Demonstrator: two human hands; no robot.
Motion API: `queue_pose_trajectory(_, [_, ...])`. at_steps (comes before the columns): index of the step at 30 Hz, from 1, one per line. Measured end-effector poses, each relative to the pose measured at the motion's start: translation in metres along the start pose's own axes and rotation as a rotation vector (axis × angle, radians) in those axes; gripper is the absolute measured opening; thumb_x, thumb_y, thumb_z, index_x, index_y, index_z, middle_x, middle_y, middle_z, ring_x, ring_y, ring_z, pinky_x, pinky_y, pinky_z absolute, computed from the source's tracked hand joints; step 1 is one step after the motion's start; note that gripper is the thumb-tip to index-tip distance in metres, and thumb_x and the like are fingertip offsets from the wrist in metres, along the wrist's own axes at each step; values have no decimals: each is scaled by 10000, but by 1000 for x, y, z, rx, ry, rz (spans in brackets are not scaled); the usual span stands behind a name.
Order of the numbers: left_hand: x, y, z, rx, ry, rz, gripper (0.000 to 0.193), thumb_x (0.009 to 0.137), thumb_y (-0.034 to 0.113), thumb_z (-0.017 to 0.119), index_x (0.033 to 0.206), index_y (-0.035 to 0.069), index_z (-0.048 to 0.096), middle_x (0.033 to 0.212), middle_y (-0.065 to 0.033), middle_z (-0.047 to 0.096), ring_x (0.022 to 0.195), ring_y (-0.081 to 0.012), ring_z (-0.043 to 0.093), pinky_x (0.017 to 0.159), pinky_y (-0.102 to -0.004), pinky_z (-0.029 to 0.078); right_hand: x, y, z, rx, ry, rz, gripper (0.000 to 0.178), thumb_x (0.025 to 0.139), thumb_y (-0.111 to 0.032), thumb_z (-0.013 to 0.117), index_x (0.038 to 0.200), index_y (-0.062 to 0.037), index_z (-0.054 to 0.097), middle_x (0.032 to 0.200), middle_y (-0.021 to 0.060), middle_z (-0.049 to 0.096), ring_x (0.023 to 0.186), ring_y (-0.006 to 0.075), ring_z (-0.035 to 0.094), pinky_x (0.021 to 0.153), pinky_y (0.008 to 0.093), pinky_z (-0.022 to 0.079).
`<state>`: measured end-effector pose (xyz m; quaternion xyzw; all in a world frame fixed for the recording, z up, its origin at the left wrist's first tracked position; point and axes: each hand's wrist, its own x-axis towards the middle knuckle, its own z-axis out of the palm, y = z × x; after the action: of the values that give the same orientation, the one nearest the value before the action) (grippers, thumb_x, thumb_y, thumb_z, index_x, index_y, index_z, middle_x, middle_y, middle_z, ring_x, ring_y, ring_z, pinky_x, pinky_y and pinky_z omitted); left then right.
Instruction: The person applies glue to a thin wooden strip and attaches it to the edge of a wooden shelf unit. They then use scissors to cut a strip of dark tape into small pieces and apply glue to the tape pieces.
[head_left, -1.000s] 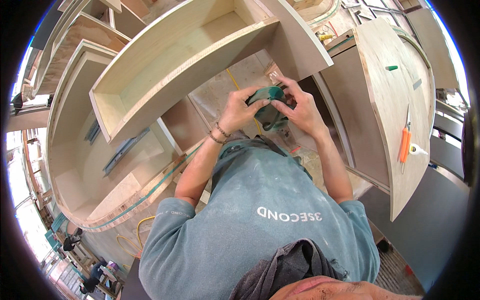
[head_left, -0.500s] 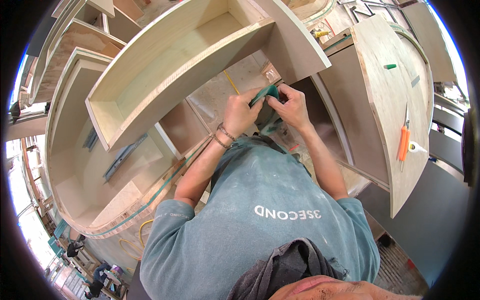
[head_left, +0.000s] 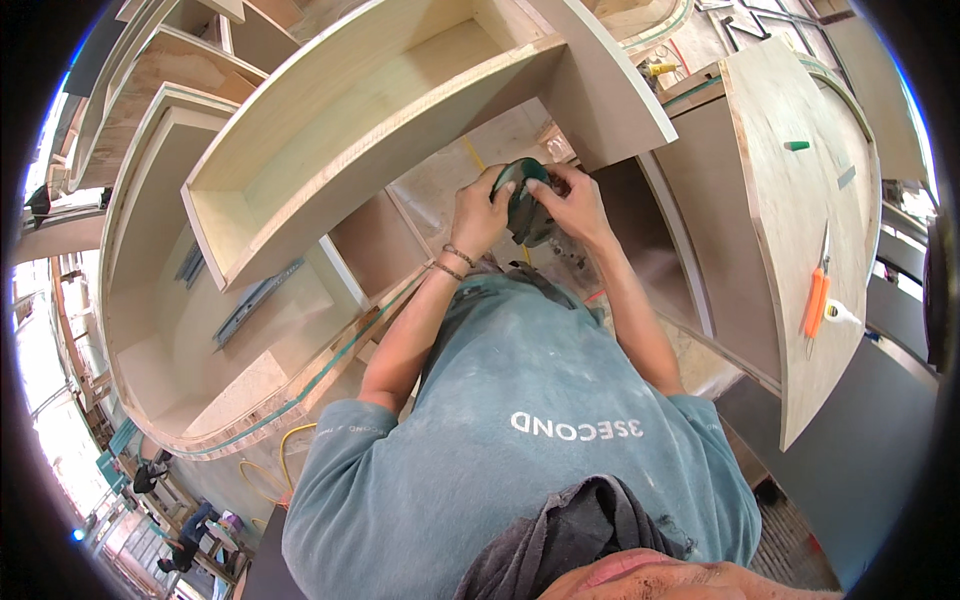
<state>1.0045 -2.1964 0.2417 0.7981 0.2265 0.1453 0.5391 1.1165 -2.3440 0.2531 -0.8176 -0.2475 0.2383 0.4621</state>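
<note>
Above the gap between the wooden cabinets, both my hands hold a curled, dark green flexible sheet (head_left: 519, 208). My left hand (head_left: 477, 217), with bracelets at the wrist, pinches its left side, thumb on the near face. My right hand (head_left: 580, 210) grips the opposite side, thumb pressed against the upper part. The sheet bends into a rounded loop between the thumbs; some fingers are hidden behind it. Just beyond my hands is a curved, open wooden box (head_left: 400, 150), apart from them.
A curved wooden panel (head_left: 800, 240) on the right bears an orange-handled tool (head_left: 816, 303), a small white bottle (head_left: 838, 313) and a green piece (head_left: 796, 146). Metal drawer slides (head_left: 255, 303) lie inside the left cabinet (head_left: 150, 300). A yellow hose (head_left: 284, 455) hangs at lower left.
The green sheet has turned and opened into a wider loop. My thumbs now lie on its near face, and my left hand has turned with it.
</note>
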Motion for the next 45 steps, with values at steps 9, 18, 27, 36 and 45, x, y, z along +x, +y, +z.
queue_pose_trajectory(9, [-25,-82,28,-292,19,-85,331,1006,149,631,1316,33,631,1166,-170,725,1060,-266,700,944,-344,530,-11,92,10,41,-305,106,439,943,-353,710,1221,-14,686,1070,188,731,906,261,704,847,380,539])
queue_pose_trajectory(18, [-116,-96,19,177,357,-233,572,977,204,683,1462,-30,488,1393,-245,602,1289,-342,599,1085,-384,468,39,231,97,-440,-145,92,511,932,-343,683,1322,-17,630,1118,217,720,1006,365,700,878,464,533])
queue_pose_trajectory(27, [-225,-69,-6,44,378,-593,412,988,198,687,1341,-3,624,1272,-172,694,1190,-247,663,1024,-349,504,-8,324,61,-22,-205,186,538,882,-395,699,1265,-19,662,1172,234,709,1107,402,673,951,470,523])
queue_pose_trajectory(36, [-161,-12,-17,-57,445,-293,322,987,177,681,1265,14,673,1044,-137,762,907,-180,739,808,-321,584,-182,526,25,-305,-383,185,516,853,-452,683,1035,26,753,987,261,739,941,421,713,801,503,542])
queue_pose_trajectory(45, [44,183,-186,-245,875,448,293,1030,181,619,1260,-1,624,952,-107,735,681,-136,710,481,-230,532,-144,431,2,-245,-183,369,270,808,-253,801,747,0,727,710,123,712,696,215,678,681,391,531])
